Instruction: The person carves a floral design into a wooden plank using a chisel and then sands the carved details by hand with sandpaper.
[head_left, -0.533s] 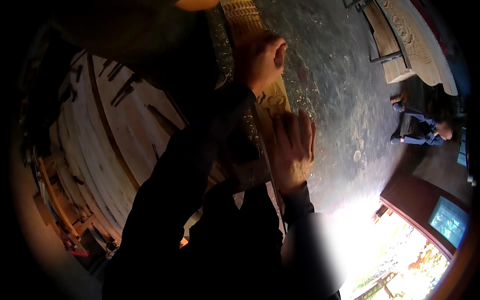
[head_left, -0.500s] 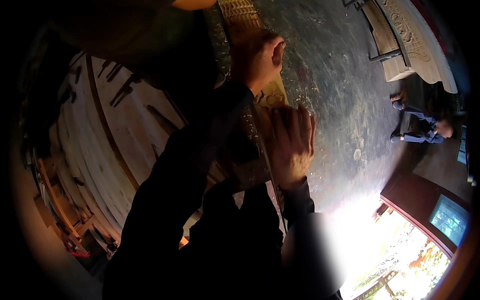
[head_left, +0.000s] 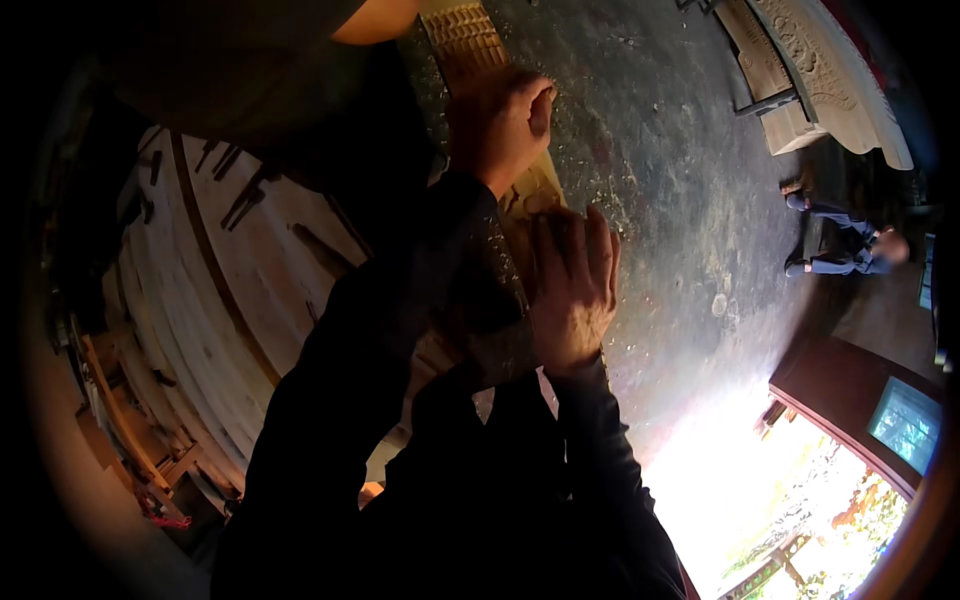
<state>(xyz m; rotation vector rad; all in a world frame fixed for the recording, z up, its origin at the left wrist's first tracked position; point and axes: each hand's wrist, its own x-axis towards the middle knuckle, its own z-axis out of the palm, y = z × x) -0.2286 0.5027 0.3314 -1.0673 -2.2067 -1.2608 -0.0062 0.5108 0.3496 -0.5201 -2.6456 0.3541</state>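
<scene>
A long, narrow wooden board (head_left: 463,38) with carved relief runs down the middle of the head view. Rows of scale-like cuts cover its far end. My left hand (head_left: 500,130) is closed in a fist over the board, thumb uppermost; whatever it grips is hidden. Just nearer to me, my right hand (head_left: 575,285) rests on the board with its fingers stretched forward and slightly apart. Between the two hands a paler carved patch (head_left: 533,190) of the board shows. Dark sleeves cover both forearms.
Wood chips dot the dark floor (head_left: 680,200). Several dark hand tools (head_left: 245,195) lie on pale planks (head_left: 265,250) at left. A carved wooden panel (head_left: 820,60) stands far right, near a seated person (head_left: 850,240). Bright light enters through an opening (head_left: 770,500).
Both hands have shifted slightly left in the picture, along with small movement of the whole view. The left stays closed and the right stays laid on the board.
</scene>
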